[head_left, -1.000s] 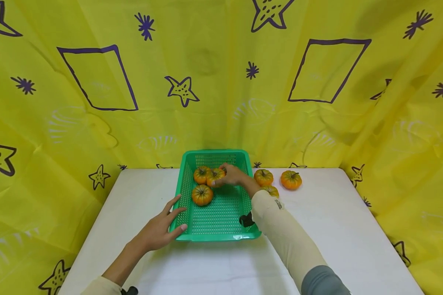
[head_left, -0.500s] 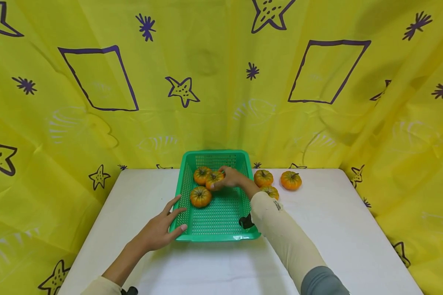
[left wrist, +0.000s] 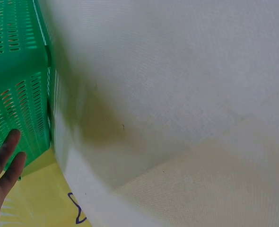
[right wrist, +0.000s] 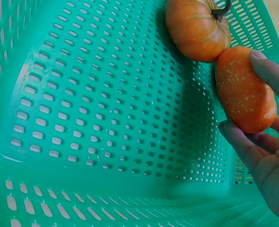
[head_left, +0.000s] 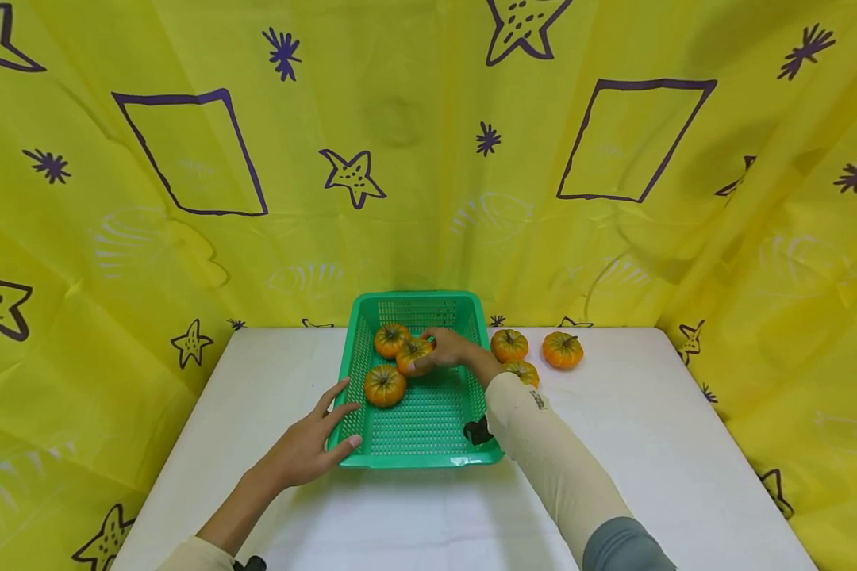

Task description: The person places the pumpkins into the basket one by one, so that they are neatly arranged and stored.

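Note:
A green plastic basket [head_left: 428,460] with slotted walls stands on the white table. Inside it my right hand [head_left: 448,349] grips a small orange pumpkin [right wrist: 246,90] between thumb and fingers. Against this one lies a second pumpkin [right wrist: 198,28] with a dark curled stem, nearer the front in the head view. A third pumpkin [head_left: 391,340] sits behind them, toward the back left of the basket. My left hand [head_left: 307,446] rests at the basket's left rim with its fingers spread; the left wrist view shows two of its fingers beside the slotted wall.
Right of the basket, a pumpkin [head_left: 509,346] and another pumpkin [head_left: 563,350] lie on the table [head_left: 657,444]. A further pumpkin [head_left: 523,373] is partly hidden by my right sleeve. A yellow patterned curtain [head_left: 428,230] surrounds the table's back and sides.
The gripped pumpkin and my right hand have moved slightly toward the front of the basket. The front pumpkin has shifted a little forward and left. My left hand has stayed put.

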### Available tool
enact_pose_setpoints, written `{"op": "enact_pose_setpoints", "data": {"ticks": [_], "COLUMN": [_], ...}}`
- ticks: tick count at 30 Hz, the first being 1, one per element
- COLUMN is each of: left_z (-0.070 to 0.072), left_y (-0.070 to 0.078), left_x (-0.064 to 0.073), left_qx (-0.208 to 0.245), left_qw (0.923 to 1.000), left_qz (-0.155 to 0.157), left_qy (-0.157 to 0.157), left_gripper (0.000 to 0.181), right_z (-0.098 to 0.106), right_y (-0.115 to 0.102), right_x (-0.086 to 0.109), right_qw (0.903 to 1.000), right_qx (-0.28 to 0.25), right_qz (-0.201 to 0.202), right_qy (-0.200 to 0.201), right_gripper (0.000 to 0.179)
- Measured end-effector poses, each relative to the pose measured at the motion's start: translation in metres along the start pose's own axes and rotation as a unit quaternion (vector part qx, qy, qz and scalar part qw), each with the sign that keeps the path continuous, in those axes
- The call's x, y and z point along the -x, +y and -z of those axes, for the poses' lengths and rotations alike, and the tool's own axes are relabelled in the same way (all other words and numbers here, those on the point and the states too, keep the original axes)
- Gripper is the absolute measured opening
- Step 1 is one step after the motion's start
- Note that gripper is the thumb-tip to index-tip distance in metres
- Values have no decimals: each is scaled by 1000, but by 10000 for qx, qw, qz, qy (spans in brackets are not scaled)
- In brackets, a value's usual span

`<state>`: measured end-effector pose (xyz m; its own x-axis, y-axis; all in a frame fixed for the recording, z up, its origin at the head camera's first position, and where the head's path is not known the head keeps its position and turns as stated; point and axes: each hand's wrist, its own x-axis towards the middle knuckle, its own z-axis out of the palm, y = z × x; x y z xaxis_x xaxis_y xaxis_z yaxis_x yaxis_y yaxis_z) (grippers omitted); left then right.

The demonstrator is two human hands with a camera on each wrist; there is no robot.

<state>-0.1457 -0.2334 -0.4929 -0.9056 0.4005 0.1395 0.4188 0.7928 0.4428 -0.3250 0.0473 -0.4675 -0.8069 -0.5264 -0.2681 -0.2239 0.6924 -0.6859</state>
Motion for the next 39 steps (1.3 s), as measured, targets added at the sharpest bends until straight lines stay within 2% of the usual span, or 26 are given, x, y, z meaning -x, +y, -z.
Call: {"op": "enact_pose_setpoints", "data": {"ticks": [6, 12, 15, 26, 35, 39], "left_z": [-1, -2, -1, -2, -2, -1], "left_y": [-2, -2, -2, -1, -2, -1], "left_x": [0, 0, 0, -1, -1, -1], "left_qx": [-12, -24, 30, -9, -62, -42], "left_qw": [10000, 10000, 10000, 10000, 10000, 10000], "left_qz": [25, 6, 2, 41, 37, 47], "left_qy": [3, 25, 4, -50, -21, -42], "left_gripper": [57, 56, 55, 56, 56, 56], "right_z": [2, 3, 3, 0, 0, -3], "right_y": [2, 4, 6, 8, 11, 9], "right_x": [1, 3, 5, 4, -6, -4], "right_qw": [9996, 9976, 9969, 9966, 9972, 9974], "right_qx": [82, -82, -95, -258, -51, -226], "right_qz": [85, -138, -228, -427, -319, -387], "right_qy": [-244, -668, -752, -659, -681, -558], "right_gripper": [72, 75, 75, 72, 79, 77]}}
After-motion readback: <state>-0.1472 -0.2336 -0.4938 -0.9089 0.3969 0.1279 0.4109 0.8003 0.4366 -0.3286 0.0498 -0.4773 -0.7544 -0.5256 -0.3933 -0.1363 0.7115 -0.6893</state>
